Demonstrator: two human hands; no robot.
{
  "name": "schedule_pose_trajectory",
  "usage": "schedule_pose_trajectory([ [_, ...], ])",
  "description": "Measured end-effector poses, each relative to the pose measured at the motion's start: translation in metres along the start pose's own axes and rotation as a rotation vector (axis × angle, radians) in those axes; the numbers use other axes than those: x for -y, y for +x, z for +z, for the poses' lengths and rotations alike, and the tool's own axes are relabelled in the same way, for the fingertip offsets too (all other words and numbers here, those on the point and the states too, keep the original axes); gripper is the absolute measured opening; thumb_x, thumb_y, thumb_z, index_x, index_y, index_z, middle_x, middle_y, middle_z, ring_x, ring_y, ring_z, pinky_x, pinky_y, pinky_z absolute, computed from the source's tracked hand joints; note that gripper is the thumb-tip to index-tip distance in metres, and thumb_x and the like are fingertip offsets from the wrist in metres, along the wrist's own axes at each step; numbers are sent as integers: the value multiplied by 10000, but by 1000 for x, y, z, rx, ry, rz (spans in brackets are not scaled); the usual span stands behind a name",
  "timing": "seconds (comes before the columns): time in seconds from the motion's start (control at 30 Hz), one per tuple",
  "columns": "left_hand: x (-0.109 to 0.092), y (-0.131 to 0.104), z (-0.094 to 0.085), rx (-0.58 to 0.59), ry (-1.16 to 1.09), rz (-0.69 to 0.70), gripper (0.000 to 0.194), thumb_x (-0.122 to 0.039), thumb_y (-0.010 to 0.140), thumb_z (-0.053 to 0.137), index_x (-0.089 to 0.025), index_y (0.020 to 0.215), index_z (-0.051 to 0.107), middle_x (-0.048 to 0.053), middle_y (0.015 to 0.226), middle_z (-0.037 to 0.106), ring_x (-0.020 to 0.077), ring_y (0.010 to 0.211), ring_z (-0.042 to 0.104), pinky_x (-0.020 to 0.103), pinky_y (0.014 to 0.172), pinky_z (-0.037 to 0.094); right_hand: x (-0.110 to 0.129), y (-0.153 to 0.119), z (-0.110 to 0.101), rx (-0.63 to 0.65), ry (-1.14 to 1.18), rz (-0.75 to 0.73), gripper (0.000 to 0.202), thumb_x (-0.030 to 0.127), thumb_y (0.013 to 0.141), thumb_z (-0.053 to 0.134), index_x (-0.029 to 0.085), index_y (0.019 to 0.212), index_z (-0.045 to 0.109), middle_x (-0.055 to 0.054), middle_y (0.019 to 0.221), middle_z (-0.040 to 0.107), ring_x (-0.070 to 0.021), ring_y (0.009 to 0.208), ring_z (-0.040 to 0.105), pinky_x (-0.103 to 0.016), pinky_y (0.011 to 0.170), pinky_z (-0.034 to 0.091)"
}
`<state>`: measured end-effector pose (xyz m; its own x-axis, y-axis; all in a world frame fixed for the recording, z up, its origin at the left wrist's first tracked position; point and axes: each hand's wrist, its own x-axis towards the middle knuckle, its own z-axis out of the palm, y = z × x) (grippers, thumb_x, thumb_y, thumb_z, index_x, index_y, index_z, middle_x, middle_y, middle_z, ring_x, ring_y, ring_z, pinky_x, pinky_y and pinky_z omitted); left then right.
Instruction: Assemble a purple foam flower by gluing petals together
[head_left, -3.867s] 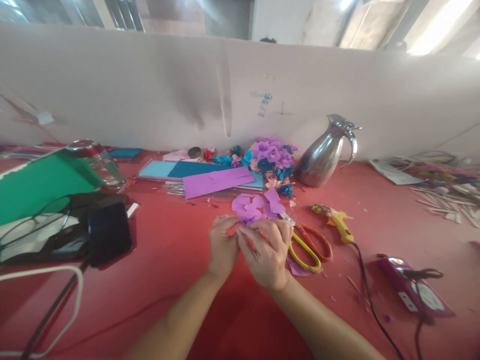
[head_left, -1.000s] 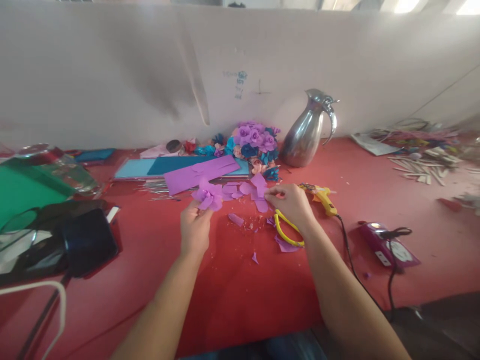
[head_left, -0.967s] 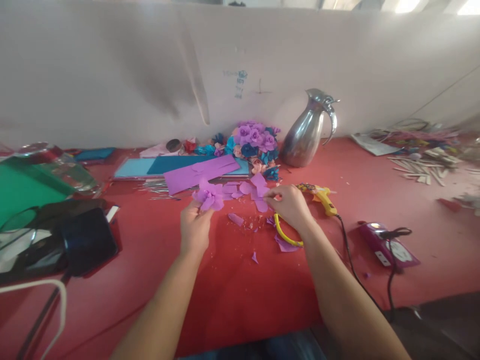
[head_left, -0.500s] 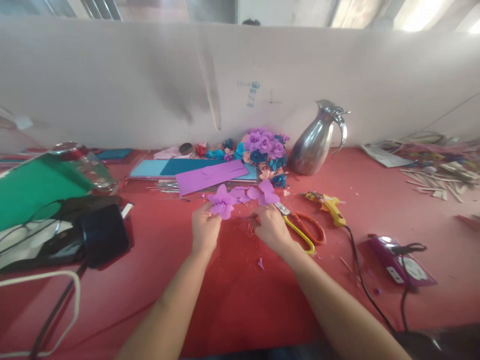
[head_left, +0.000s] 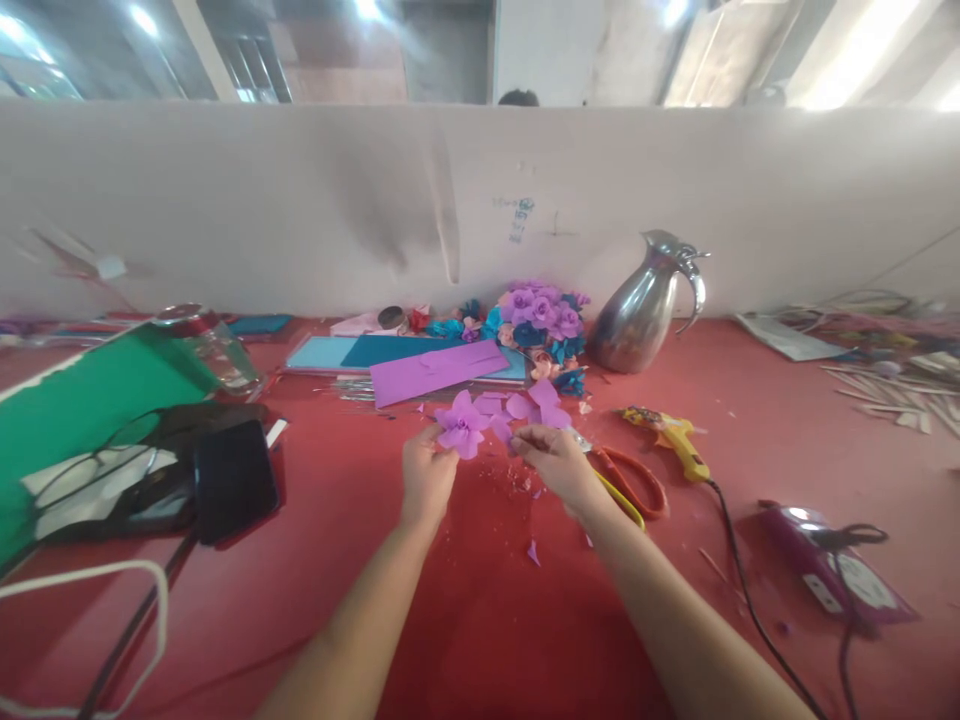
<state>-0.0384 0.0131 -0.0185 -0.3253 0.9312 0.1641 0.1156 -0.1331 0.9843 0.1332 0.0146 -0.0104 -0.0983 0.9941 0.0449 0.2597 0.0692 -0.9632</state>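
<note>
My left hand [head_left: 429, 478] is closed on the underside of a purple paper flower [head_left: 462, 424], whose petals spread open toward me. Between the fingertips of my right hand [head_left: 553, 460] is a single purple paper petal [head_left: 502, 430], close to the flower's right side. Loose purple petals [head_left: 546, 403] lie just beyond my right hand. Scissors with red and yellow handles [head_left: 637, 482] rest beside that hand, their blades partly hidden. Behind the petals lies a strip of purple paper [head_left: 439, 372] with cut lines in it.
A bunch of purple, blue and pink paper flowers [head_left: 541, 320] stands by a steel jug [head_left: 637, 310]. To the right are a yellow glue gun [head_left: 681, 446] and a purple power socket [head_left: 832, 565] with cords. A phone [head_left: 235, 482], glasses and a jar [head_left: 214, 350] lie left.
My right hand has come up from the table with a petal in its fingertips, beside the flower. My left hand still holds the flower. The whole view has tilted up slightly.
</note>
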Motion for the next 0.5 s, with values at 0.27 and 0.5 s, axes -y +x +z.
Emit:
schedule_pose_trajectory([
  [0.27, -6, 2, 1, -66, -140, -16, 215, -318, 644, 743, -157, 786, 748, 52, 791, 741, 208, 823, 656, 304, 797, 488, 2, -6, 1, 105, -560, -48, 184, 189, 786, 549, 228, 805, 727, -29, 774, 726, -176, 716, 639, -255, 621, 399],
  [0.5, -9, 4, 2, -128, -189, -78, 255, -349, 634, 755, -158, 804, 750, 63, 743, 741, 222, 787, 676, 314, 755, 508, 7, -1, -27, -105, -914, 45, 234, 218, 843, 516, 248, 923, 734, -85, 897, 734, -228, 818, 651, -283, 636, 394],
])
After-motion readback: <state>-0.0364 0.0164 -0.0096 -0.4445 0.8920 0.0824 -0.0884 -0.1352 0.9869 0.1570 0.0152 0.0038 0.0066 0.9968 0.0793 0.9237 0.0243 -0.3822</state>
